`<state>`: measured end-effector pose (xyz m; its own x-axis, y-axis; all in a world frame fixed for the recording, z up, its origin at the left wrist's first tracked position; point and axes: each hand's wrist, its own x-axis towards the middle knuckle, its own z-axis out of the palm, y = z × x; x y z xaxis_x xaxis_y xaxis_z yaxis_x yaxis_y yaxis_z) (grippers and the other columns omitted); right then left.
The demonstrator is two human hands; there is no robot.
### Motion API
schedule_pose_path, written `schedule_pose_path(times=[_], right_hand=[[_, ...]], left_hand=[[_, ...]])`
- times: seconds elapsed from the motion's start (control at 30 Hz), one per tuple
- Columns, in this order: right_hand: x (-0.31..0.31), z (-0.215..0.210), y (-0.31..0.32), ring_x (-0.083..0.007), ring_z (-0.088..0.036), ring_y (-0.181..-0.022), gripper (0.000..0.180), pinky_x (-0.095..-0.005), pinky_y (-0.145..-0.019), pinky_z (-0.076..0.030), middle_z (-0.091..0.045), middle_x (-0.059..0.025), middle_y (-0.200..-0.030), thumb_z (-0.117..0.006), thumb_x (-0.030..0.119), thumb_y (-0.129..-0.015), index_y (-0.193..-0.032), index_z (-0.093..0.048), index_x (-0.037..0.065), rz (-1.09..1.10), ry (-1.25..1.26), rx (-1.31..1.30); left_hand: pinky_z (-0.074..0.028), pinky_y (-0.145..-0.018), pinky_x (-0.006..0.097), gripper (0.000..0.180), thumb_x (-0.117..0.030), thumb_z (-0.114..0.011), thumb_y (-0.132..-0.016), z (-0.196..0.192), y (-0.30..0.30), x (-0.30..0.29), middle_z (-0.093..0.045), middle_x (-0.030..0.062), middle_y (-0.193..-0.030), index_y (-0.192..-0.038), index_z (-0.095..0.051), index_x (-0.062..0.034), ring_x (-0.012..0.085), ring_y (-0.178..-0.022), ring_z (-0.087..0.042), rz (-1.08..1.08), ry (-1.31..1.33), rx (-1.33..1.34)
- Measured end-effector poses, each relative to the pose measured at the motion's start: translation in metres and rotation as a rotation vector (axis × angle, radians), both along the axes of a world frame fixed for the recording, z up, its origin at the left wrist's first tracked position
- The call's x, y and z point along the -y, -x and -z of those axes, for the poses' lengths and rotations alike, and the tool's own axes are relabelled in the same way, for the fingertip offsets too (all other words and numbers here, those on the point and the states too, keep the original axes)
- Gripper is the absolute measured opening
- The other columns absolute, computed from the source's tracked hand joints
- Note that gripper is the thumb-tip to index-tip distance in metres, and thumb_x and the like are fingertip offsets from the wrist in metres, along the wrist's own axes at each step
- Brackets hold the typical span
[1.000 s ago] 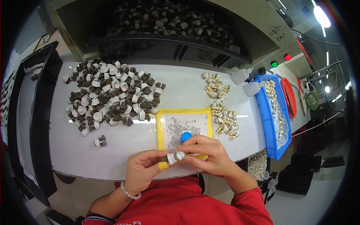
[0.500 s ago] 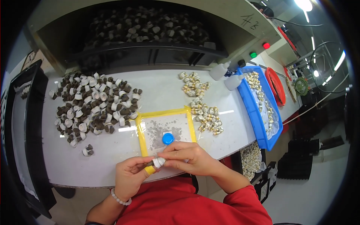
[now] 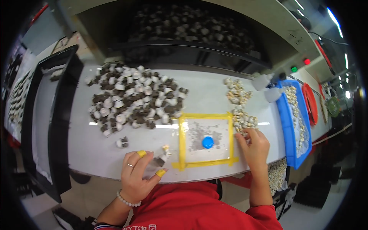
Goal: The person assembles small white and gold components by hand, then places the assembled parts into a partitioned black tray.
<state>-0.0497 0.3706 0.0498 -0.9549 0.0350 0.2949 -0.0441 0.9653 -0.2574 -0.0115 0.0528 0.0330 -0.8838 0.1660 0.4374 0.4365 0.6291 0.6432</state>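
Beside the yellow-taped white square [image 3: 235, 159], a small brown-and-white figure with a gold-tinted top [image 3: 165, 155] is at the table's near edge, slightly blurred. My left hand [image 3: 138, 172], yellow tape on two digits, is just left of it with fingers apart, holding nothing. Farther right, my right hand [image 3: 256, 148] reaches to the near end of a pile of small white-and-gold pieces [image 3: 244, 119]. Its thumb and forefinger are pinched together there; what lies between them is too small to make out. A blue round cap [image 3: 207, 142] sits on the wet-spotted square.
A large heap of brown-and-white pieces [image 3: 138, 90] covers the left table, one loose piece [image 3: 122, 142] nearer me. Black tray [image 3: 57, 126] stands left, blue tray [image 3: 290, 132] right, with white bottles [image 3: 273, 94] beside it. A dark bin [image 3: 191, 53] runs along the back.
The hands have parted. My left hand has let go of the white-and-brown piece, and my right hand has moved right to the white-and-gold pile. The whole view has shifted left.
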Motion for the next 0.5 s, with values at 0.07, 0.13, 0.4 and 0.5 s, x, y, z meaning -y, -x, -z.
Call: schedule_pose_path(times=[0.07, 0.13, 0.4, 0.5], right_hand=[[-0.003, 0.003, 0.0, -0.0221, -0.059, -0.058, 0.019, -0.0334, -0.053, -0.047, -0.06, -0.0083, -0.07, -0.073, 0.011, -0.074, -0.087, -0.063, 0.003, -0.024, 0.096, 0.026], [-0.001, 0.004, 0.002, -0.0217, -0.058, -0.059, 0.02, -0.0332, -0.053, -0.046, -0.059, -0.0087, -0.071, -0.073, 0.01, -0.073, -0.089, -0.063, 0.002, -0.025, 0.17, 0.055], [0.001, 0.006, 0.002, -0.0202, -0.058, -0.062, 0.022, -0.0298, -0.055, -0.048, -0.059, -0.0092, -0.076, -0.07, 0.001, -0.071, -0.092, -0.062, 0.001, -0.051, 0.233, 0.042], [0.002, 0.008, 0.001, -0.0204, -0.059, -0.063, 0.019, -0.0288, -0.057, -0.049, -0.06, -0.0087, -0.079, -0.069, 0.002, -0.072, -0.091, -0.065, 0.001, -0.081, 0.273, 0.052]], left_hand=[[-0.047, -0.075, 0.039, 0.043, -0.006, -0.081, -0.061, -0.004, -0.002, 0.015, -0.057, 0.0155, -0.1, -0.1, -0.061, 0.0008, 0.0327, -0.088, -0.055, -0.095, 0.039, -0.007], [-0.046, -0.078, 0.039, 0.04, -0.004, -0.077, -0.065, -0.002, -0.001, 0.029, -0.057, 0.0155, -0.102, -0.101, -0.061, -0.0005, 0.0326, -0.091, -0.055, -0.328, 0.06, 0.0], [-0.045, -0.079, 0.04, 0.033, 0.004, -0.064, -0.065, -0.002, 0.023, 0.051, -0.058, 0.0142, -0.095, -0.097, -0.059, -0.0004, 0.0324, -0.088, -0.053, -0.183, 0.26, 0.101], [-0.045, -0.077, 0.038, 0.03, 0.007, -0.063, -0.063, -0.005, 0.025, 0.05, -0.059, 0.0128, -0.091, -0.092, -0.058, -0.0001, 0.0292, -0.086, -0.054, -0.203, 0.192, 0.137]])
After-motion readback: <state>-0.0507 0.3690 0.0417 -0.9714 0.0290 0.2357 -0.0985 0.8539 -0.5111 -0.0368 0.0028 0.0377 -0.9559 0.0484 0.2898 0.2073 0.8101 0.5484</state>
